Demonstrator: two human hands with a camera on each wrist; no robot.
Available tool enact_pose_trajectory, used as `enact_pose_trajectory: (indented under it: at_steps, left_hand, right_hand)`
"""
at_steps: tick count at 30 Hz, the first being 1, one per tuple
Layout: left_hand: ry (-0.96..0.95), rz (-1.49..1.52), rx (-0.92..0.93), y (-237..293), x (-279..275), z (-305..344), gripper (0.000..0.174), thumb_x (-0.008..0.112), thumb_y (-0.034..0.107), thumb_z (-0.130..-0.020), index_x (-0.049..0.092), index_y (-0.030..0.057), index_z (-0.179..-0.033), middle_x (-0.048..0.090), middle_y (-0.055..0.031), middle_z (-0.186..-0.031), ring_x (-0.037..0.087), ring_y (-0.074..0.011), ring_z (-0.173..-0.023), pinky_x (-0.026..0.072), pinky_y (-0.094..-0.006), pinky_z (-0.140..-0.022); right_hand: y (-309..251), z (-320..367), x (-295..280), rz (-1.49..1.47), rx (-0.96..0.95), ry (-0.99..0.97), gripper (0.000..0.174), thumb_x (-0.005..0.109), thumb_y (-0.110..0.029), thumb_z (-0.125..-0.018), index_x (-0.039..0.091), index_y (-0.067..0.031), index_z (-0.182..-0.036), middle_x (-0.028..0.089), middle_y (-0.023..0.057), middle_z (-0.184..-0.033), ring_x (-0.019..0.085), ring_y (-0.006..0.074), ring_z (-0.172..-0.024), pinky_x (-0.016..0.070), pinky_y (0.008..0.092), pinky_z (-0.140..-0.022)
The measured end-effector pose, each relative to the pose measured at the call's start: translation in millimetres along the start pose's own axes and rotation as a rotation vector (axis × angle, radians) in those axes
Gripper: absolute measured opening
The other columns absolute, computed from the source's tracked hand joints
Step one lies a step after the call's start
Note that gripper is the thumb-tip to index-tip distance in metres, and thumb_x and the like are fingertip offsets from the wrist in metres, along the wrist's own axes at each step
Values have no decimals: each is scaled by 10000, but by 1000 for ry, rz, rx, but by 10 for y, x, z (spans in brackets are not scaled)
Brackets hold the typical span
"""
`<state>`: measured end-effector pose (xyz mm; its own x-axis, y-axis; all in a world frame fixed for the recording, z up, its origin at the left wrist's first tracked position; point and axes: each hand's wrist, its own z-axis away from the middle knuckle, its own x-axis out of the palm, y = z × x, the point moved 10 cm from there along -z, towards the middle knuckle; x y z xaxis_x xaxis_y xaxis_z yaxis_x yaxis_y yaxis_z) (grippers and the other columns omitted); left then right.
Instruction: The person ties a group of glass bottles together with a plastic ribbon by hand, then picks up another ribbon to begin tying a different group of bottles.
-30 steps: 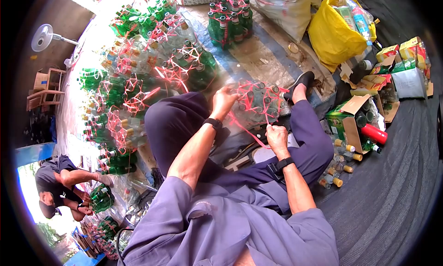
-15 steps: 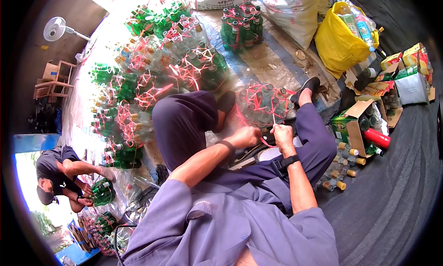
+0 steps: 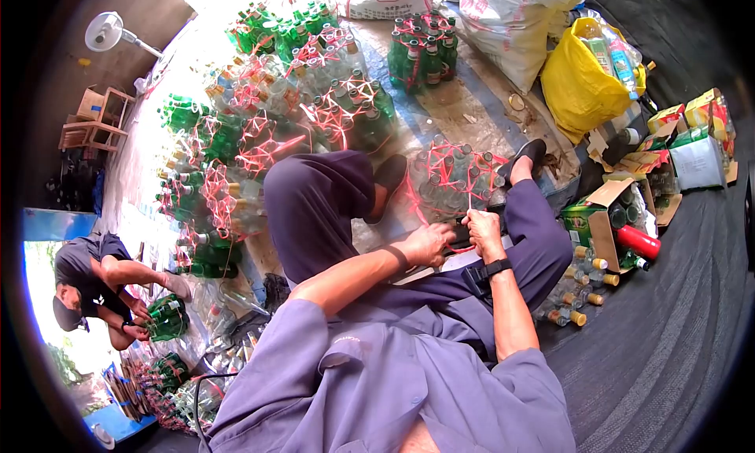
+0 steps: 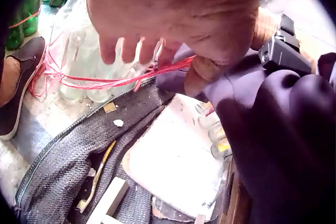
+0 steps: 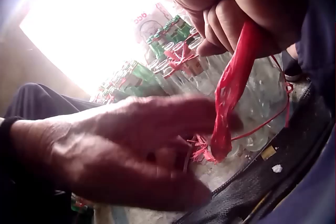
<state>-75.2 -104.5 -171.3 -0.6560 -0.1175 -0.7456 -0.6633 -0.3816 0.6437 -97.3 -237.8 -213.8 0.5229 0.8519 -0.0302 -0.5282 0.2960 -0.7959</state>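
Red plastic twine (image 5: 231, 93) runs from a bundle of clear glass bottles (image 3: 448, 195) between the person's feet. The right hand (image 3: 484, 231) is a fist gripping the twine close to the near side of the bundle. Beside it, the left hand (image 3: 429, 244) reaches toward the right with loosely extended fingers. In the right wrist view the left hand (image 5: 110, 150) is blurred, its fingers overlapping the hanging twine. Seen from the left wrist, the twine stretches taut to the right fist, which is partly hidden behind the left hand (image 4: 178, 14).
Many tied bundles of green and clear bottles (image 3: 259, 130) stand on the left. A yellow bag (image 3: 578, 91), white sacks (image 3: 503, 36) and an open carton of bottles (image 3: 605, 213) lie ahead and right. Another person (image 3: 98, 280) handles green bottles at far left.
The left hand has come back from the bundle's left side to beside the right fist. The right hand keeps its grip on the twine. The head view has shifted slightly.
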Motion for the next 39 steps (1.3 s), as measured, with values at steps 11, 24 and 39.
enact_pose_trajectory:
  at_steps: [11,24,39]
  left_hand:
    - [-623,547,-345,202,215,391,339,617,203,-858,644,-15,-1115,686,-143,-830,692,-244,-764,562,-391,-619]
    - [-387,138,-84,616,-316,418,471,663,328,-858,614,35,-1223,676,-274,-878,660,-453,-867,514,-501,-800]
    - [-207,354,186,1759,-1438,1111,429,674,247,-866,582,19,-1216,673,-194,-827,666,-391,-771,514,-485,-690]
  right_hand:
    - [-122,-46,-65,316,-194,77,299,587,-210,-836,690,-9,-640,554,53,-511,534,154,-519,412,360,-544]
    - [-296,-53,51,736,-589,44,384,494,-231,-871,693,-10,-626,669,198,-678,672,311,-656,512,406,-695]
    - [-426,97,256,1129,-921,66,254,543,-183,-844,662,-49,-664,688,146,-710,680,297,-657,537,423,-663]
